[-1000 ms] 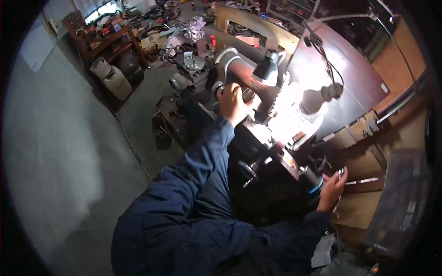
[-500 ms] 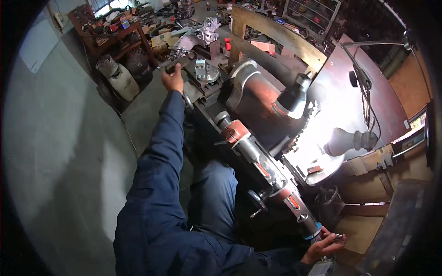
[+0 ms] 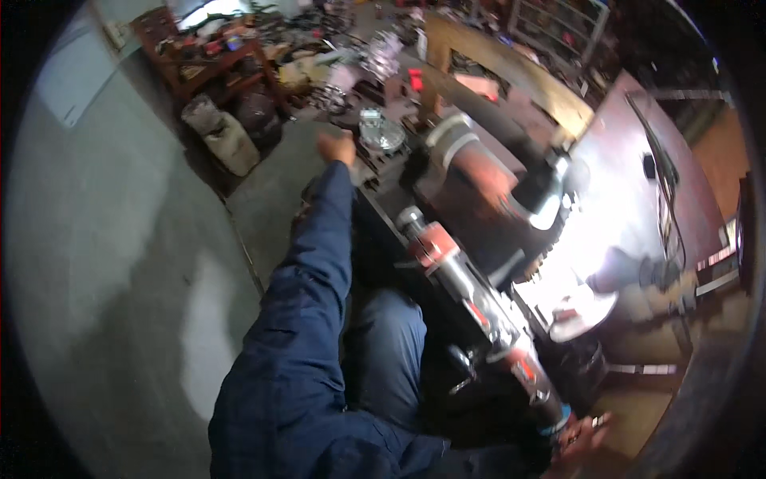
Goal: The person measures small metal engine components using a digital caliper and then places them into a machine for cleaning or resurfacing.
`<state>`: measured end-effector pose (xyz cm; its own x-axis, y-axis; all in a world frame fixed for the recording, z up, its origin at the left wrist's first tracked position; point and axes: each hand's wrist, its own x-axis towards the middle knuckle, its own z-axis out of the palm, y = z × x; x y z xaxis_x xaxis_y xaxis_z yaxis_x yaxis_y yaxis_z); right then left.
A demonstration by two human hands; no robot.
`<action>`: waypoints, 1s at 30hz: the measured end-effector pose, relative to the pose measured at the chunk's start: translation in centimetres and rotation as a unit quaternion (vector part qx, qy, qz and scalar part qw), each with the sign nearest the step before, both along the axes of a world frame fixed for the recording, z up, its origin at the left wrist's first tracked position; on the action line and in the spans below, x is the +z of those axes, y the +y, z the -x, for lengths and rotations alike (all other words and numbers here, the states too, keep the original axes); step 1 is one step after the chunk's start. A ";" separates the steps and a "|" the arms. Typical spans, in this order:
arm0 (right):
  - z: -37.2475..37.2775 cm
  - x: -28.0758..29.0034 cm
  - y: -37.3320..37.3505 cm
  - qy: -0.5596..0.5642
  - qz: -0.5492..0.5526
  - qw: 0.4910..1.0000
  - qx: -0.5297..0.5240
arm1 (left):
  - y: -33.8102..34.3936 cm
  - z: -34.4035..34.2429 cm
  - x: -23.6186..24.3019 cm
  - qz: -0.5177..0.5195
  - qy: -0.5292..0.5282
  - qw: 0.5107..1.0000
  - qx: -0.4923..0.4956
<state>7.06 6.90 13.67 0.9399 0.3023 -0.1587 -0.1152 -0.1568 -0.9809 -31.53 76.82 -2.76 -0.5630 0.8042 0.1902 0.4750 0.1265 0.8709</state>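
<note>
My left arm, in a dark blue sleeve, reaches forward. My left hand (image 3: 337, 148) is closed near a round metal disc (image 3: 384, 136) on the far end of the machine; blur hides what its fingers hold. At the lower right, my right hand (image 3: 581, 441) curls around a small shiny metal piece (image 3: 597, 421), beside the blue-ringed near end of a long grey and red machine assembly (image 3: 487, 315). A small handwheel (image 3: 461, 359) sits on that assembly's left side. Most of my right forearm lies outside the picture.
A dark lamp (image 3: 550, 195) lights a bright area beside a reddish cylindrical housing (image 3: 479, 168). A pale canister (image 3: 227, 144) stands on the floor at left. A cluttered wooden bench (image 3: 211, 60) and a wooden frame (image 3: 511, 64) are farther back. My knee (image 3: 387, 343) is close to the machine.
The view has shifted, moving the scene right and slightly down, with more blur. My left hand has drawn nearer the metal disc; my right hand stays by the blue-ringed end.
</note>
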 end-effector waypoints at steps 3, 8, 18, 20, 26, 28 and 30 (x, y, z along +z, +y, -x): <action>0.6 0.1 0.8 0.078 -0.010 0.996 0.030 | -10.8 -0.9 3.8 -0.148 -0.046 0.988 -0.005; 1.8 1.0 1.3 0.041 0.000 0.960 0.276 | -34.8 -8.0 9.3 -0.244 -0.159 0.908 -0.302; 2.6 -1.2 3.8 -0.368 0.102 0.869 0.314 | -44.4 -19.3 9.5 -0.003 -0.007 0.718 -0.696; 2.8 -2.3 4.5 -0.411 0.118 0.846 0.318 | -44.1 -19.4 8.0 0.037 -0.053 0.703 -0.708; 2.3 -4.6 5.9 -0.495 0.148 0.795 0.319 | -43.7 -18.7 5.1 0.089 -0.197 0.688 -0.693; 2.2 -4.9 6.2 -0.493 0.159 0.792 0.322 | -43.5 -18.8 4.9 0.100 -0.242 0.674 -0.690; 2.1 -5.1 6.3 -0.480 0.192 0.792 0.326 | -43.3 -18.9 4.9 0.128 -0.314 0.646 -0.684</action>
